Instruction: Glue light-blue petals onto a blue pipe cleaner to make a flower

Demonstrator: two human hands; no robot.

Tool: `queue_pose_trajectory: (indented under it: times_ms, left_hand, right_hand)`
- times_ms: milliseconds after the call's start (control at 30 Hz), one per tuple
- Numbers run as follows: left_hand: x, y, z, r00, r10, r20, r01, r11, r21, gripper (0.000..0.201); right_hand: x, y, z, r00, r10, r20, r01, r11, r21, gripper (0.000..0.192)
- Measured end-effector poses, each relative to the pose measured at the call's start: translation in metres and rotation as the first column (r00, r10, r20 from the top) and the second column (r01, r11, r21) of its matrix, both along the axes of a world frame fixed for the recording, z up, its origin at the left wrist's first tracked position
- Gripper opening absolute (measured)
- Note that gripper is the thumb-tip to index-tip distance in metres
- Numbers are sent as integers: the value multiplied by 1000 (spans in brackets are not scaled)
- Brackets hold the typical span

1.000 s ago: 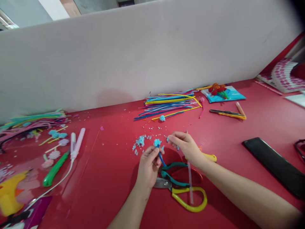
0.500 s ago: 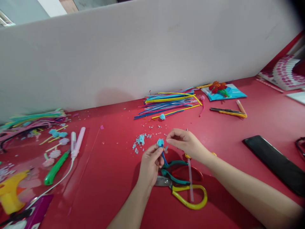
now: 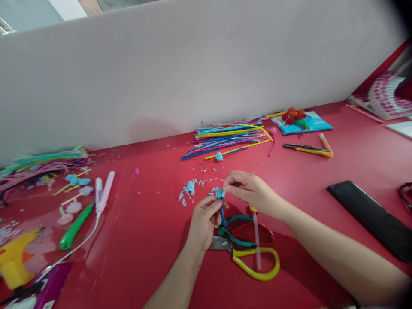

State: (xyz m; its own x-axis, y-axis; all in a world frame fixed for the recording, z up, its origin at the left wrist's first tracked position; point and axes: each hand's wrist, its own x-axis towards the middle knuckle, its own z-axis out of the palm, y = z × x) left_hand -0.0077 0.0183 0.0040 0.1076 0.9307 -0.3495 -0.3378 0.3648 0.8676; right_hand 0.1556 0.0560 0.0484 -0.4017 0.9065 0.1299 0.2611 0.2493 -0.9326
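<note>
Head view: left hand point(image 3: 203, 219) is closed in a pinch on the blue stem point(image 3: 222, 216) of a small pipe-cleaner flower, light-blue tuft point(image 3: 220, 193) on top. Stem is held roughly upright, tilted slightly, just above the red table point(image 3: 154, 223) near its front middle. Right hand point(image 3: 252, 191) comes in from the right, thumb and forefinger pinched at the tuft; fingertips touch it or sit right against it, can't tell which. Other fingers are loosely curled.

Directly under and behind the hands: teal-handled pliers point(image 3: 236, 234) crossing yellow-handled scissors point(image 3: 254, 262), and a clear thin stick point(image 3: 256, 240) lying across the scissor loop. Light-blue fluff scraps point(image 3: 189, 189) are scattered just left of the tuft.

Further back, a pile of pipe cleaners point(image 3: 230, 136) in blue, yellow, pink lies against the white partition point(image 3: 193, 73), with a loose blue tuft at its front edge. Right of it sits a blue card point(image 3: 305, 124) with red/orange flowers on it, then a yellow-black cutter point(image 3: 307, 149). A black flat phone-like slab point(image 3: 370, 216) lies at the right, well apart.

Left side has a second pipe-cleaner pile point(image 3: 41, 163), a green-handled tool point(image 3: 75, 227), a pink-white corded tool point(image 3: 104, 195), and a yellow glue gun point(image 3: 13, 259) at the edge.
</note>
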Motion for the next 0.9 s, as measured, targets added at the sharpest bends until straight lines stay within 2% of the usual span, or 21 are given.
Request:
queue_pose_trajectory:
  times_ms: [467,900]
  left_hand:
    - [-1,-1,2,995,-81,64,82,996,-26,14]
    - [-2,-1,1,989,-83,123,88,996,-31,14]
  right_hand:
    - [4,4,-1,995,46,87,-52,997,65,15]
    - [0,-3,-3,989,-26,145,-15,960,280,10]
